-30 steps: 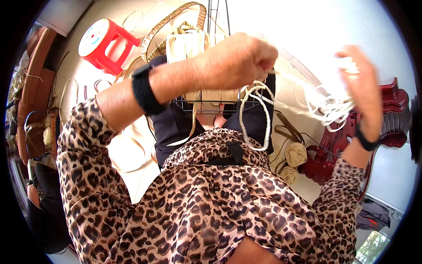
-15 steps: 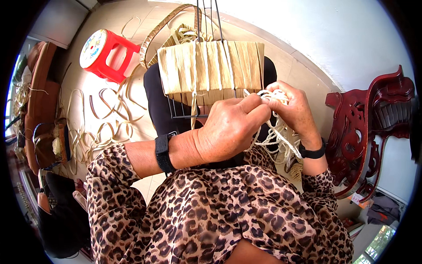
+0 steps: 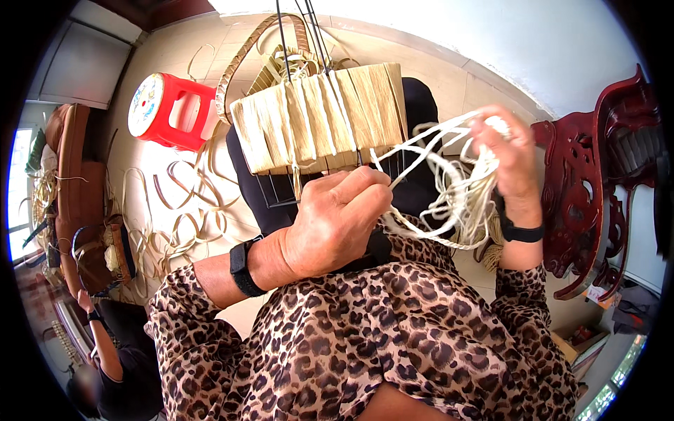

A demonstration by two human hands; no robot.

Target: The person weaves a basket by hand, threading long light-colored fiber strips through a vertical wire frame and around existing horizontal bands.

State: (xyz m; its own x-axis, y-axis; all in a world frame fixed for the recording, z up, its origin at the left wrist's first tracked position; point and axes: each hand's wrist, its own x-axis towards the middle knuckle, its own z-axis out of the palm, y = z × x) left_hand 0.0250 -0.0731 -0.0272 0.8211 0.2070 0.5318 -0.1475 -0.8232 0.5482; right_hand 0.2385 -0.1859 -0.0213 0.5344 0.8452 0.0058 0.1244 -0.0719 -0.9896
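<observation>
On my lap rests a wire-framed basket (image 3: 316,116), its side covered with wide straw-coloured strips and crossed by pale cords. My left hand (image 3: 337,221) is closed just below the basket's near edge, pinching pale cord that comes out at its right side. Away to the right, my right hand (image 3: 507,151) grips a loose bundle of white cord (image 3: 456,186), and its fingers are partly blurred. Strands stretch between the two hands, and loops of the bundle hang under the right one. Dark wires (image 3: 305,35) rise from the basket's far side.
A red stool (image 3: 172,112) stands at the far left, with curled strips (image 3: 189,203) over the floor near it. Carved dark red wooden furniture (image 3: 597,182) is close on my right. Another person (image 3: 116,365) sits at the lower left. Behind the basket lies a handled woven piece (image 3: 242,56).
My right hand has moved right, away from the left, drawing the cord bundle out. My left hand has shifted slightly left and down. The basket has tilted and moved left in view.
</observation>
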